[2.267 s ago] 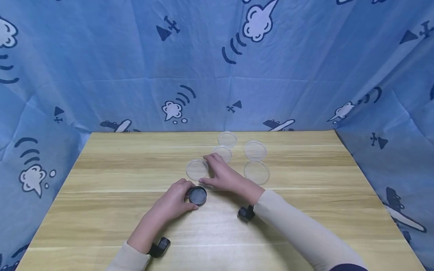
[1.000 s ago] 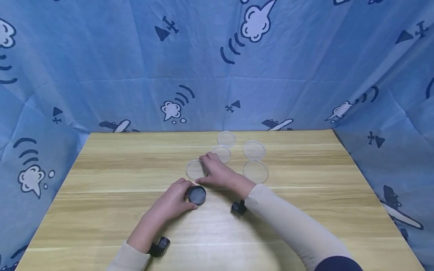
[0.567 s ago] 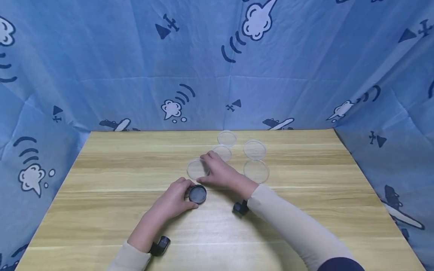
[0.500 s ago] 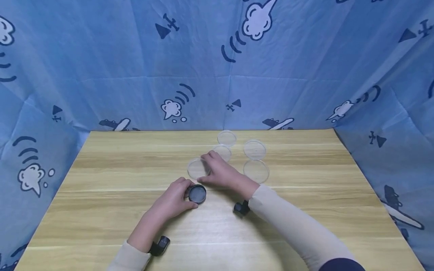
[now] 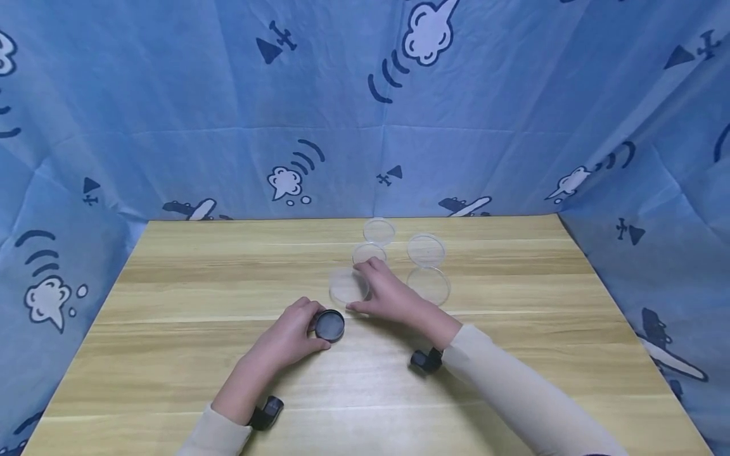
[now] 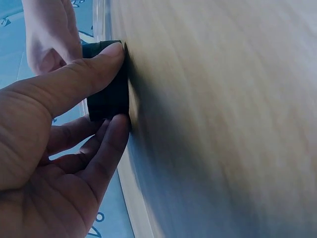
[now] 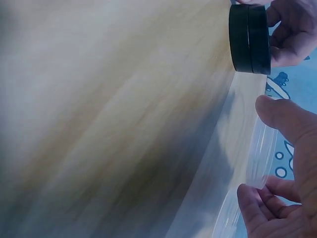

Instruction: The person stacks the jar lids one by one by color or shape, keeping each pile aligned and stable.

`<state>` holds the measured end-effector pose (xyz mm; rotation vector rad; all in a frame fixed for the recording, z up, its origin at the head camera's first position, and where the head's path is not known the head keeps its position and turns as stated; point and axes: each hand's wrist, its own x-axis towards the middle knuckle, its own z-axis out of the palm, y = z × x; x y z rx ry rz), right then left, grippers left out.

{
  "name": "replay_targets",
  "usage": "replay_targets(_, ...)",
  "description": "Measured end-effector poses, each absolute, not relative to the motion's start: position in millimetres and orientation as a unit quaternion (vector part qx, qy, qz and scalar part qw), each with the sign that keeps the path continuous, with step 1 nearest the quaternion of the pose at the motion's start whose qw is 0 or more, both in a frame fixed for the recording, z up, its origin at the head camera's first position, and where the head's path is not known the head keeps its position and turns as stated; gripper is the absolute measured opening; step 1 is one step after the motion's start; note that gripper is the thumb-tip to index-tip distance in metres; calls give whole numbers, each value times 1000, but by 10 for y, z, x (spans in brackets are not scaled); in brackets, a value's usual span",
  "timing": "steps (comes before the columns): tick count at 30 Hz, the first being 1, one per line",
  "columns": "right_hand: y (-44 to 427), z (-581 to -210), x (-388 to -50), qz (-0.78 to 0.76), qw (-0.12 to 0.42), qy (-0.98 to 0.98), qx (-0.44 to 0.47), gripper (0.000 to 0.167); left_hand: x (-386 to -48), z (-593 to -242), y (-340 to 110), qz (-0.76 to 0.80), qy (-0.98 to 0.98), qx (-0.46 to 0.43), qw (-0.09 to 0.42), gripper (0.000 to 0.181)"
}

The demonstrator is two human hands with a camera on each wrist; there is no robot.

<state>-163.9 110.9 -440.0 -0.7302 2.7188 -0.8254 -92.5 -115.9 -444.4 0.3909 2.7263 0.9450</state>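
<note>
In the head view my left hand (image 5: 292,332) holds a short black round container (image 5: 329,325) at the table's middle, thumb on its near side and fingers on its far side. A seam runs around its black side (image 7: 250,39) in the right wrist view, and its top looks grey and glassy. Just beyond it, my right hand (image 5: 393,296) grips a clear shallow petri dish (image 5: 343,289) by its right edge, between thumb and fingers. The right wrist view shows the clear dish's rim (image 7: 261,153) between thumb and fingertips. Whether it touches the table is unclear.
Several more clear round dishes lie farther back: a dish (image 5: 369,253) just behind my right fingers, one (image 5: 379,232) near the rear edge, and a pair (image 5: 426,250) to the right. Blue patterned cloth (image 5: 319,95) hangs behind the wooden table (image 5: 199,285).
My right hand has shifted right, and the clear dish in its grip has moved right with it, slightly blurred. The left hand and black container stay in place.
</note>
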Motion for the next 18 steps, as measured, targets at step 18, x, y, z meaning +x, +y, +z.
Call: replay_targets(18, 1497, -4398, -1221, -274, 87, 925, -247, 83, -910, -4442, -1148, 324, 930, 138, 107, 47)
